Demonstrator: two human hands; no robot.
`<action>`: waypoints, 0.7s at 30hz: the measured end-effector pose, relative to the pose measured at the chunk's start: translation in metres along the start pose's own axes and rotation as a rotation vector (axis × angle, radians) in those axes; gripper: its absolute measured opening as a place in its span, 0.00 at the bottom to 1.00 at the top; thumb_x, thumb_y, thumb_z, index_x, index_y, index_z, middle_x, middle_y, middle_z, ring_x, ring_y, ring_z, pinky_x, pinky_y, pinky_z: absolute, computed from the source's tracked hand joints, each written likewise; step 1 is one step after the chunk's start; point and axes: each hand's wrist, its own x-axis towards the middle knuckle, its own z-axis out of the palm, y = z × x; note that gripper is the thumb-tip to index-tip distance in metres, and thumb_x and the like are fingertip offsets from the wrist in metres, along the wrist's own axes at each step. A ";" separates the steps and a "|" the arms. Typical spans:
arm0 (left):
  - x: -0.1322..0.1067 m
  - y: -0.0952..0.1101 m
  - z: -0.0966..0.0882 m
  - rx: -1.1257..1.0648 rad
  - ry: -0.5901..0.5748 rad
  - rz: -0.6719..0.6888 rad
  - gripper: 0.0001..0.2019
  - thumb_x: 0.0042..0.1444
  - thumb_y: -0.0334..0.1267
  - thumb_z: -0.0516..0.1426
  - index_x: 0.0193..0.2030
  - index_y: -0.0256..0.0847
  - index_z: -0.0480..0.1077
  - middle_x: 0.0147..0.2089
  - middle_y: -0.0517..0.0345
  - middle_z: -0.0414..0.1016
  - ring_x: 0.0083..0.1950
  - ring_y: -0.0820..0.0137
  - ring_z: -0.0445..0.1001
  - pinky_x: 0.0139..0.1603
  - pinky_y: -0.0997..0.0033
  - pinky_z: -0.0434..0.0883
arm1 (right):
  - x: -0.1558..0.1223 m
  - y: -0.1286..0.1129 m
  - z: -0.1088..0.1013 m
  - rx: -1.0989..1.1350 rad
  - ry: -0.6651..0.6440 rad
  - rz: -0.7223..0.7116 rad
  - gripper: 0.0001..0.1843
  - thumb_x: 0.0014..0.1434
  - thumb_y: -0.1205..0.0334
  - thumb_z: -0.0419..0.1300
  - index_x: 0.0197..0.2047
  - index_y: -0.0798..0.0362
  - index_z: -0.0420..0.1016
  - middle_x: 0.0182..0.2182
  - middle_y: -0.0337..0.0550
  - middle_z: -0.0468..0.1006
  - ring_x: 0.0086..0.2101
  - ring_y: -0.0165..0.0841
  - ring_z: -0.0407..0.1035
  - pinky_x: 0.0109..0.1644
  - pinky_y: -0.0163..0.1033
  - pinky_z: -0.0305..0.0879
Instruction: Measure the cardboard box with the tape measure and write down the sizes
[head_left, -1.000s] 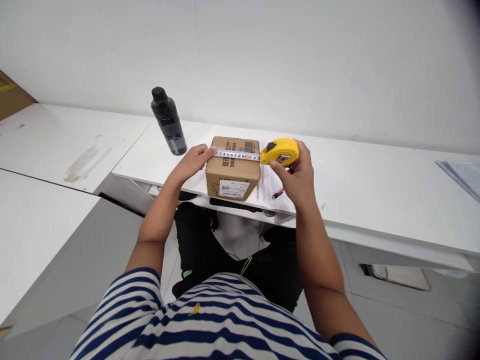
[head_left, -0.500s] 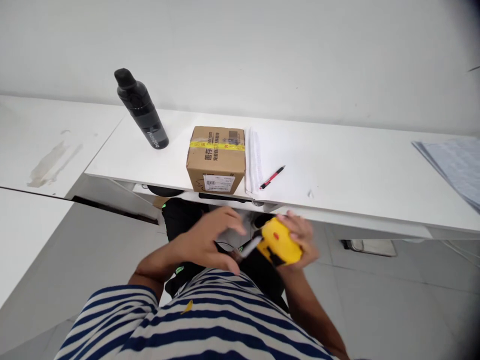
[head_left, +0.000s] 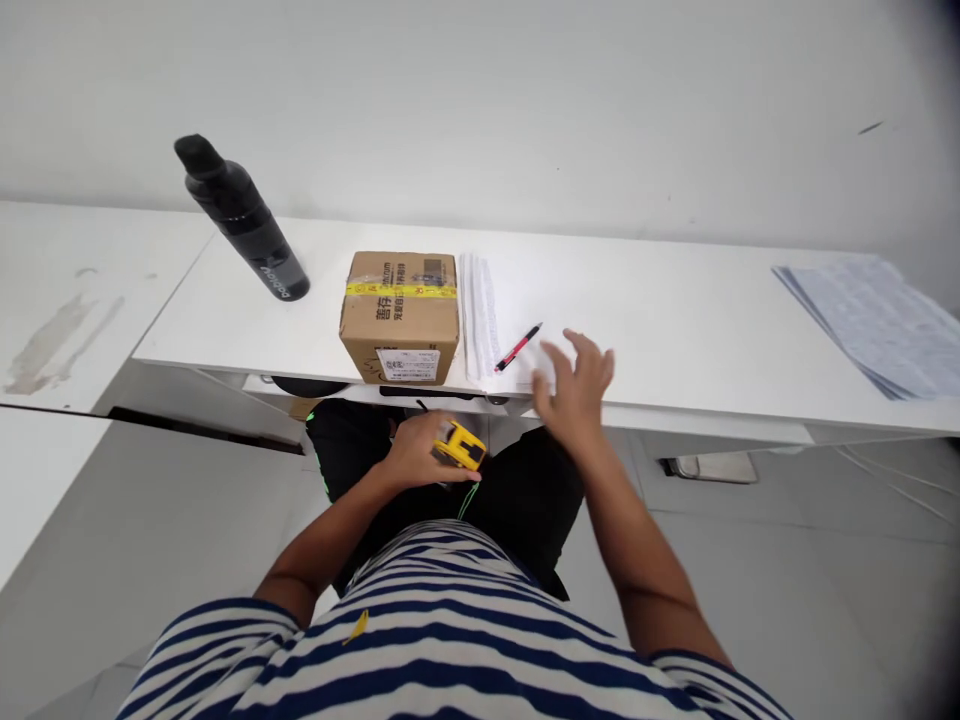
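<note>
A yellow and black tape measure [head_left: 466,446] is gripped in my left hand [head_left: 414,450], above my lap and below the desk's front edge. My right hand [head_left: 576,392] is raised over the desk edge, its fingers spread and nothing in them. Just left of those fingers a red and black pen [head_left: 518,347] lies slantwise. Beside the pen is a stack of white paper [head_left: 478,315], which touches or nearly touches the right side of a brown cardboard box [head_left: 401,325] with yellow tape across its top.
A black bottle [head_left: 244,222] stands on the white desk [head_left: 675,320] left of the box. Printed sheets [head_left: 874,320] lie at the desk's right end. Under the desk, a flat pale object [head_left: 712,468] rests on the floor. A wall rises behind the desk.
The tape measure has passed from my right hand to my left. My right hand has moved up to the desk near the pen. The view has shifted to the right.
</note>
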 end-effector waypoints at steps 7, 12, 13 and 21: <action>0.042 0.015 0.023 0.672 -0.214 0.180 0.30 0.57 0.64 0.61 0.51 0.39 0.71 0.79 0.35 0.53 0.46 0.55 0.83 0.41 0.58 0.76 | 0.095 0.059 0.016 -0.278 -0.514 -0.302 0.26 0.67 0.71 0.49 0.64 0.55 0.72 0.46 0.61 0.82 0.39 0.44 0.75 0.48 0.49 0.59; 0.044 0.006 0.041 0.745 -0.162 0.037 0.27 0.58 0.59 0.62 0.54 0.39 0.71 0.81 0.42 0.46 0.48 0.56 0.82 0.36 0.59 0.75 | 0.081 0.033 0.020 0.154 -0.250 -0.103 0.21 0.73 0.52 0.45 0.53 0.55 0.74 0.38 0.52 0.82 0.35 0.40 0.73 0.41 0.43 0.61; 0.043 0.005 0.043 0.742 -0.161 0.030 0.26 0.58 0.58 0.62 0.54 0.39 0.72 0.81 0.43 0.46 0.48 0.56 0.82 0.36 0.60 0.75 | 0.075 0.025 0.022 0.320 -0.218 -0.040 0.25 0.73 0.45 0.45 0.47 0.53 0.75 0.34 0.48 0.80 0.33 0.38 0.71 0.39 0.42 0.62; 0.040 0.000 0.053 0.673 -0.147 -0.022 0.24 0.60 0.58 0.60 0.53 0.41 0.73 0.81 0.46 0.47 0.45 0.58 0.82 0.35 0.58 0.76 | 0.049 -0.005 0.035 0.830 -0.320 0.172 0.35 0.64 0.27 0.48 0.28 0.49 0.75 0.18 0.38 0.68 0.25 0.34 0.63 0.33 0.42 0.61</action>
